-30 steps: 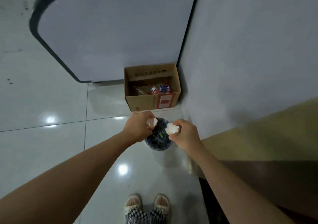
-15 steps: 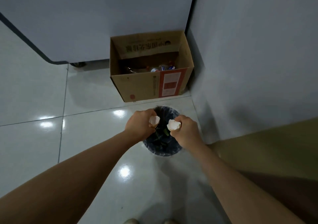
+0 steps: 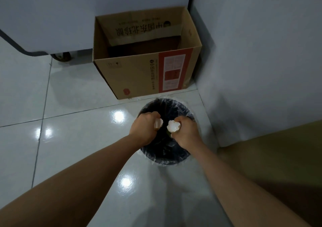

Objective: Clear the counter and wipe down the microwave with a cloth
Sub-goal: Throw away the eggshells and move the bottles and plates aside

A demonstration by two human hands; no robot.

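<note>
Head view: fingers of left hand point(image 3: 145, 128) curl round an eggshell half point(image 3: 158, 123); fingers of right hand point(image 3: 187, 132) grip another shell point(image 3: 173, 126). Both held over the lined bin point(image 3: 167, 158) on the floor point(image 3: 69, 139), near a cardboard box point(image 3: 135, 76).

Both hands point(image 3: 145, 128) point(image 3: 187, 132) with eggshells point(image 3: 173, 126) lowered over bin point(image 3: 165, 158); camera seemingly closer.
</note>
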